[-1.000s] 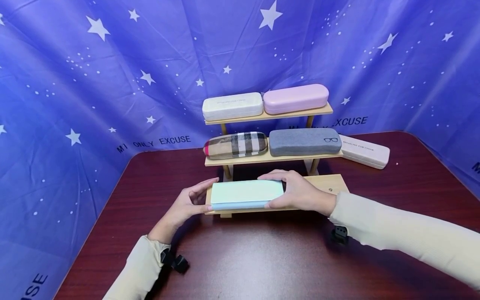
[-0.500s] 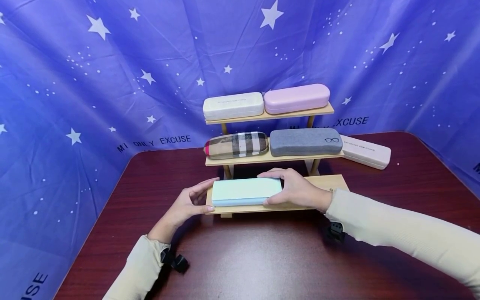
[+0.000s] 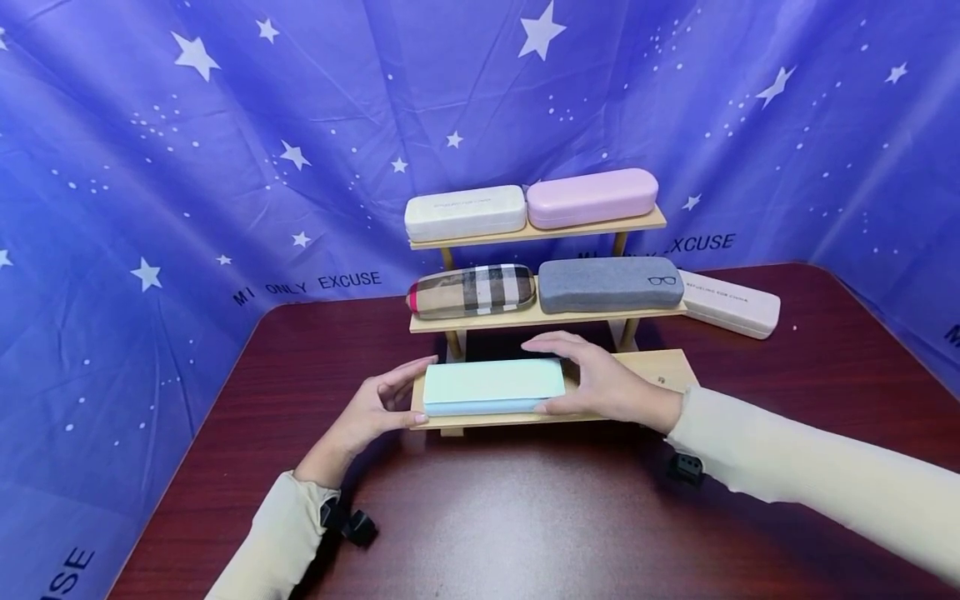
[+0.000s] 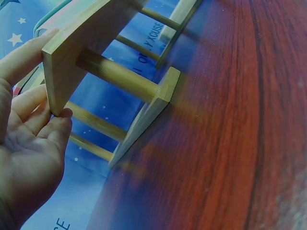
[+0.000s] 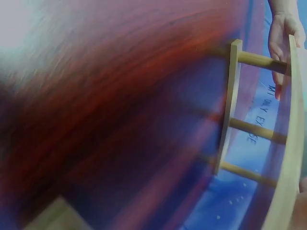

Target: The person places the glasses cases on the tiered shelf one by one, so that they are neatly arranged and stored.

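A mint-green glasses case [image 3: 491, 383], pale blue along its front, lies on the lowest tier's left half of a three-tier wooden display stand [image 3: 648, 367]. My left hand [image 3: 367, 412] grips the left end of that tier, thumb at the front corner and a finger at the back. The left wrist view shows its fingers around the board's end [image 4: 76, 52]. My right hand [image 3: 611, 385] is around the case's right end, fingers spread and raised behind it, thumb close to the front right corner; whether the thumb touches is unclear. The right wrist view mostly misses this hand.
The middle tier bears a plaid glasses case [image 3: 472, 291] and a grey one [image 3: 611, 284]. On the top tier lie a white case [image 3: 465, 212] and a pink one [image 3: 592, 198]. Another pale case [image 3: 731, 304] rests on the dark red table [image 3: 480, 517], behind right.
My right hand's fingers have loosened and spread away from the mint-green case, and the hand has shifted slightly right. The case had moved slightly back on the tier. My left hand stays put.
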Tool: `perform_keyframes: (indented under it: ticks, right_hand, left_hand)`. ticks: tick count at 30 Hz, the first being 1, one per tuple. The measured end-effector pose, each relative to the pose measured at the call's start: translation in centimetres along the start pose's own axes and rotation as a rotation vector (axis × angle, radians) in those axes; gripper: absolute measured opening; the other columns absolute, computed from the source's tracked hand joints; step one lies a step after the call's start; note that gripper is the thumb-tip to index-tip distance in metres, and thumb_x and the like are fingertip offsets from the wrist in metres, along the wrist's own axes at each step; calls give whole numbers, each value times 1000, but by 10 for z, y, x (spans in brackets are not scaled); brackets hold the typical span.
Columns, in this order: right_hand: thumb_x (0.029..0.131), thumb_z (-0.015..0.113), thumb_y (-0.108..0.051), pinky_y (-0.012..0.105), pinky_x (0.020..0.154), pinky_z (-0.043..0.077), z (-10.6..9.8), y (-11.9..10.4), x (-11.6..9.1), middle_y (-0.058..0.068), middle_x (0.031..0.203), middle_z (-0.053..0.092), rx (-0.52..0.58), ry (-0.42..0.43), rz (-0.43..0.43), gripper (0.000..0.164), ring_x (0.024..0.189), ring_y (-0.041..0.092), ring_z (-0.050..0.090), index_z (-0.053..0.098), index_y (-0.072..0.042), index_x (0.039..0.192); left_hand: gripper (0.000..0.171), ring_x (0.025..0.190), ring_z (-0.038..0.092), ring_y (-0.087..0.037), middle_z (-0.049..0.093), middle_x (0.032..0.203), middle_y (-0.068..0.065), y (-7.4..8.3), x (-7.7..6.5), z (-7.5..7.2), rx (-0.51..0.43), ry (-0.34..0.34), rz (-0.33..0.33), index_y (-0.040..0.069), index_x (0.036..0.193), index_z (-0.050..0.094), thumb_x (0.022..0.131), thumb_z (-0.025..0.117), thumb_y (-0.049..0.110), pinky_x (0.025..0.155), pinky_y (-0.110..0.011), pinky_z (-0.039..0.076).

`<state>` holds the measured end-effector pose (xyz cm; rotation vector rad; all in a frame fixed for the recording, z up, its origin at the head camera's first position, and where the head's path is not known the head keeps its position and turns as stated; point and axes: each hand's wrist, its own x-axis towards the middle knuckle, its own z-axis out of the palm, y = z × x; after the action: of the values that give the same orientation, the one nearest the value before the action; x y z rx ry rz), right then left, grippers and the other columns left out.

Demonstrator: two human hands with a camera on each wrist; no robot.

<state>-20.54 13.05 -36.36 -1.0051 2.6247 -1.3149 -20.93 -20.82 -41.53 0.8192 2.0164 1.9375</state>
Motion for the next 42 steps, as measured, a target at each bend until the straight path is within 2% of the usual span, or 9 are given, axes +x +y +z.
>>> perform_keyframes:
  ticks: [3,10,14,18,25,31,34,38,42]
  right_hand:
    - [72,83,-30,39,106,32,-10,-1,-6,-1,135,51,-18,26,-54,67,127,17,41,55,-17,131]
    - [70,84,-18,17,100,33,-44,-7,-21,-4,126,57,-121,133,-213,57,120,9,45,61,-19,122]
    - [65,85,-5,15,98,33,-65,-9,-30,-2,122,59,-153,195,-283,58,117,6,46,63,-13,118]
    - [59,84,7,15,99,31,-86,-3,-36,1,120,61,-170,271,-301,61,117,5,46,64,-5,116]
    - [61,81,10,11,90,33,-121,33,-51,-15,118,58,-202,471,-124,58,112,3,46,66,-5,115]
    - [74,71,12,9,91,38,-149,75,-66,-7,115,60,-36,576,4,46,112,8,48,62,4,118]
    - [80,70,2,5,85,37,-159,97,-75,-10,113,58,-36,589,124,43,108,0,49,62,-4,122]
    - [86,70,-20,3,82,34,-169,122,-89,-21,111,53,-121,536,312,46,102,-12,45,57,-16,130]
    - [87,67,-32,5,87,31,-174,144,-99,-27,111,48,-178,499,425,55,103,-15,39,51,-13,135]
  left_hand:
    - [69,130,41,-12,31,145,-29,0,0,0,-3,-1,3,-7,138,41,77,72,-3,108,-20,29]
    - [68,130,41,-13,31,145,-30,-1,0,0,6,2,10,-7,138,41,77,72,-6,108,-20,29]
    - [68,130,41,-12,31,145,-29,-1,0,0,8,6,12,-7,138,42,76,71,-7,109,-20,28]
    - [68,130,41,-13,33,145,-27,0,-1,0,12,7,10,-6,138,42,76,71,-6,109,-20,28]
    - [68,131,40,-12,33,146,-27,-2,0,0,12,8,2,-6,138,42,76,71,-6,109,-19,27]
    - [68,130,40,-11,34,146,-25,-2,0,0,11,11,-2,-7,138,42,76,71,-6,109,-19,27]
    - [68,131,40,-11,34,146,-25,-2,0,0,8,11,-6,-7,138,42,77,72,-5,108,-19,28]
    - [68,131,39,-11,34,146,-24,-1,-1,1,9,14,-8,-7,138,42,77,72,-4,108,-19,28]
    - [69,131,39,-11,35,146,-23,-1,-1,1,9,17,-11,-7,138,42,76,72,-4,108,-19,28]
